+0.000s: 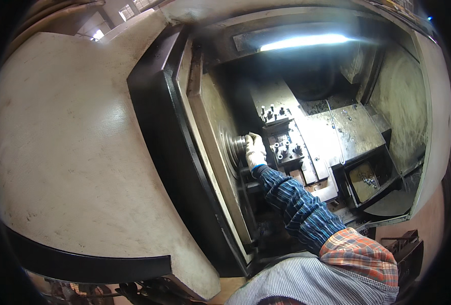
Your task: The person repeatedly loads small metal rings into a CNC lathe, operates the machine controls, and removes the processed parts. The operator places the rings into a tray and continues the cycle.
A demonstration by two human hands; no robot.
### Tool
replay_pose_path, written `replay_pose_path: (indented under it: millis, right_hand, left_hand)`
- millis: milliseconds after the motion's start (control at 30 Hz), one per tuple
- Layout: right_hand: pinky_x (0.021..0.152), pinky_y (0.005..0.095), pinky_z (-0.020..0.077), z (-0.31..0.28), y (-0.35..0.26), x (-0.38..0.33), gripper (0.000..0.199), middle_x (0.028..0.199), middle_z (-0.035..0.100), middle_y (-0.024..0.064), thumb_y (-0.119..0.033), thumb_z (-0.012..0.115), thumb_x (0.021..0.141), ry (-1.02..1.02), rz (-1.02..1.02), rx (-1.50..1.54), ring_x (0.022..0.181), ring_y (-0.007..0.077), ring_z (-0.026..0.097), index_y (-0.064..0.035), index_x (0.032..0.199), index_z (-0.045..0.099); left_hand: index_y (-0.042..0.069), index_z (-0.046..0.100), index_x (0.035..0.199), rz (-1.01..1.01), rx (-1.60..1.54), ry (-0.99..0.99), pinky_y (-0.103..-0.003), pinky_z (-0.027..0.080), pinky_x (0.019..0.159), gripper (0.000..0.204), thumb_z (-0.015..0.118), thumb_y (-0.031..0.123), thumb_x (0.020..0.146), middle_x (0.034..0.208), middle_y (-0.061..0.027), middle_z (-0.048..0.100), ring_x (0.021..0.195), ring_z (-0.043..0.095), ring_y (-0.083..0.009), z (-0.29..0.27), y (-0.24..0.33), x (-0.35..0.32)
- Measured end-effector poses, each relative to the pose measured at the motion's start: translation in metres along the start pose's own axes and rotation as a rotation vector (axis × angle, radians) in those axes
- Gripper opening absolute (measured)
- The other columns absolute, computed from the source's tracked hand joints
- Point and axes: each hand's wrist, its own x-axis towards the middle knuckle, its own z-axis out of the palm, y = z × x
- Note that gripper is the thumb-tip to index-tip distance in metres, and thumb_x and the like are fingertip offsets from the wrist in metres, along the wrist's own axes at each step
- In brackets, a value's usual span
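- I see one gloved hand (255, 150) reaching into the open machine enclosure (307, 132); judging by the sleeve entering from the lower right, I take it for the right hand.
- Its fingers (250, 138) rest against the round chuck (235, 147) at the left wall of the work space; they look curled together around the chuck's front, but I cannot tell whether they pinch a part or only press on the metal.
- The piece in the chuck, if any, is covered by the glove and lost in shadow.
- The forearm wears a dark striped sleeve (296, 206), with a plaid orange cuff (360, 254) over it lower down.
- My left hand does not show anywhere.
- Just right of the hand stands a tool block (286, 145) with bolts on top; the detail there is small and dim.
- Further right, a dark tray (368, 178) holds some small shiny pieces that I cannot make out.
- A strip lamp (304, 41) glares at the top and washes out the wall around it.
- The pale machine cover (68, 142) fills the left half, bent by the lens; its lower part is cut off by the dark rim.
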Motion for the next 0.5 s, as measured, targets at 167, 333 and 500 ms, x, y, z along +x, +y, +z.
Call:
replay_pose_path:
  millis: [167,333,500]
  right_hand:
    - [0.091,0.0333,0.0472,0.002,-0.001,-0.004,0.037,0.112,0.064,0.0100,-0.033,0.055,0.099,0.102,0.223,0.249,0.102,0.0194,0.059,-0.0058,0.124,0.057]
    - [0.088,0.0306,0.0470,0.002,-0.007,-0.018,0.032,0.105,0.065,0.0063,-0.033,0.052,0.100,0.141,0.076,0.065,0.096,0.0166,0.059,-0.0075,0.118,0.059]
    - [0.071,0.0343,0.0513,0.005,0.008,0.007,0.032,0.103,0.064,0.0068,-0.035,0.051,0.101,0.161,0.443,0.830,0.079,0.0139,0.058,-0.0070,0.117,0.052]
  left_hand:
    - [-0.002,0.054,0.131,0.044,0.004,0.003,-0.054,0.041,0.108,0.047,0.053,0.034,0.100,0.130,-0.0202,0.058,0.117,0.057,-0.0364,0.000,-0.004,0.001]
    - [-0.002,0.054,0.131,0.063,0.010,0.000,-0.053,0.041,0.108,0.047,0.053,0.034,0.100,0.131,-0.0201,0.058,0.118,0.057,-0.0363,0.006,-0.003,0.002]
    - [-0.002,0.054,0.131,0.081,0.011,-0.001,-0.053,0.040,0.108,0.047,0.052,0.034,0.100,0.131,-0.0201,0.058,0.118,0.057,-0.0363,0.008,-0.001,0.003]
